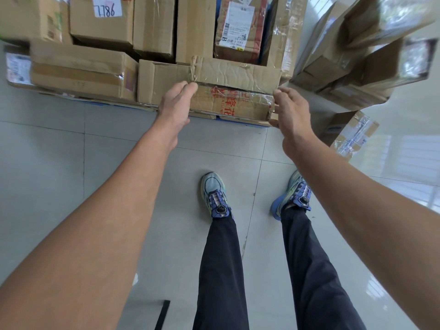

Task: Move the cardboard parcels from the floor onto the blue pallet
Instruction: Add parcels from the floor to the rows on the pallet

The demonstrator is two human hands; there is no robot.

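A flat, creased cardboard parcel [228, 101] with red print and clear tape lies at the front edge of the blue pallet [240, 122], of which only thin blue strips show under the boxes. My left hand [176, 103] reaches to its front face, fingers straight and touching the taped upper edge. My right hand [289, 113] is at the parcel's right end, fingers loosely bent beside the corner; contact is unclear. Neither hand grips it. Several more parcels [102, 20] are stacked on the pallet behind.
A leaning stack of taped cardboard parcels [352, 67] stands on the floor at the right, with a smaller taped box [352, 134] below it. My feet stand on grey floor tiles [71, 175] just in front of the pallet. A dark strip lies near the bottom edge.
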